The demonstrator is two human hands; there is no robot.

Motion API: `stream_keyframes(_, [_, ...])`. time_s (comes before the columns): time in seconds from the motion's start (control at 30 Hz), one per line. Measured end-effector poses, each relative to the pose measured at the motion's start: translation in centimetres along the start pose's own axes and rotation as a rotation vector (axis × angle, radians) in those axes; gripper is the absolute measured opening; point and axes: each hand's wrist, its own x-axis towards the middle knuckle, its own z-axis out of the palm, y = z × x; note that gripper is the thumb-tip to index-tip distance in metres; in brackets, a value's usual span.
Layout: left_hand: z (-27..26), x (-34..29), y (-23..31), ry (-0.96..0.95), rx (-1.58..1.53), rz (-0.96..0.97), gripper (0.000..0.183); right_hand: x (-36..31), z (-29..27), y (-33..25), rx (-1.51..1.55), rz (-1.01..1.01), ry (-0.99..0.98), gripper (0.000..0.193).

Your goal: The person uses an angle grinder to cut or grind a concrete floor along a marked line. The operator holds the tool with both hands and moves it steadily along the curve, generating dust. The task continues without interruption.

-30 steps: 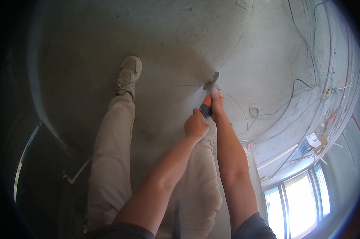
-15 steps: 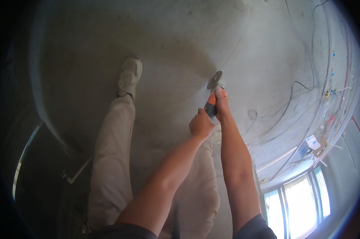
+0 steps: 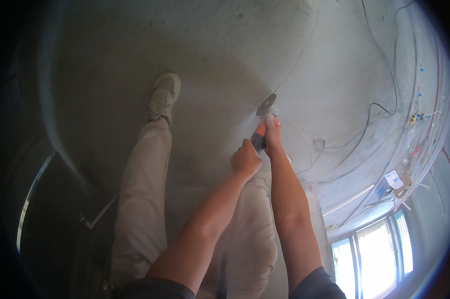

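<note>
An orange and black angle grinder is held in both my hands. My left hand wraps round the black rear part of its body. Farther forward, my right hand is closed round the orange front, close to the head. The round cutting disc stands on edge against the grey concrete floor, and hazy dust hangs around it. From the disc a thin straight line runs away from me across the concrete. The disc's lower edge and the grinder's underside are hidden.
My left shoe is planted left of the grinder. A dark cable loops over the floor on the right. Beyond lie pipes, small scraps and an opened cardboard box, near a bright window. A bent pipe is at left.
The grinder and both hands have shifted slightly toward me and a little left. The disc has moved back along the line, with my grip unchanged.
</note>
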Motion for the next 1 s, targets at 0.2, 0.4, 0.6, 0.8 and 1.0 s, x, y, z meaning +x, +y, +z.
stream_keyframes(0.2, [-0.6,-1.3,-2.6,-0.008,0.027,0.008,0.043,-2.3,0.9,2.8,0.013,0.029,0.05,0.073])
stream_keyframes(0.4, [-1.2,-2.2,-7.1,-0.004,0.06,-0.011,0.053,-4.0,3.8,7.4,0.096,0.092,0.02,0.054])
stream_keyframes(0.6, [-1.6,-2.9,-12.9,0.0,0.133,-0.018,0.066,-6.8,6.5,12.8,0.141,0.127,0.067,0.042])
stream_keyframes(0.8, [-4.0,-4.2,-15.6,-0.05,0.221,-0.068,0.064,-8.1,9.5,18.0,0.104,0.146,0.056,0.044])
stream_keyframes(1.0, [-3.3,-3.5,-15.5,0.01,0.234,-0.012,0.055,-6.7,8.7,18.6,0.112,0.035,0.015,0.047])
